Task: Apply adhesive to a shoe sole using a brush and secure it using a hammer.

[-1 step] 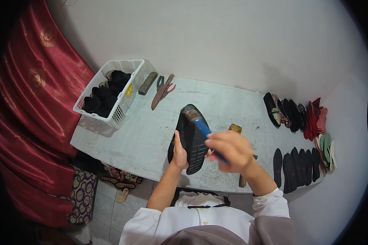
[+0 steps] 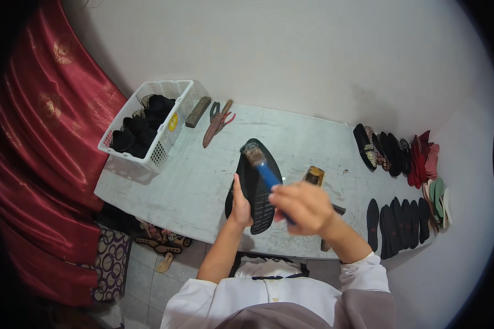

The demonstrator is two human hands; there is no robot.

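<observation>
My left hand (image 2: 241, 208) grips a black shoe (image 2: 259, 183) along its left edge near the heel, with the sole facing up and its ridged heel part toward me. A blue-handled brush (image 2: 268, 176) is closed in my right hand (image 2: 304, 208). The brush's bristles touch the sole near the toe end. Right hand and brush handle are slightly blurred. Behind the right hand stands a yellow-brown container (image 2: 314, 175), partly hidden. A hammer-like tool (image 2: 339, 209) lies under my right forearm, which covers its middle.
A white basket (image 2: 164, 147) of black shoes stands at the left, beside a dark block (image 2: 198, 112) and red-handled pliers (image 2: 228, 122). Along the right lie finished-looking shoes (image 2: 365, 147), black insoles (image 2: 386, 230), and red (image 2: 417, 164) and green pieces (image 2: 436, 192). A red curtain (image 2: 44, 137) hangs at the left.
My right hand has shifted slightly left and down with the brush, showing more of the container and hammer-like tool. The left hand still holds the shoe in nearly the same place.
</observation>
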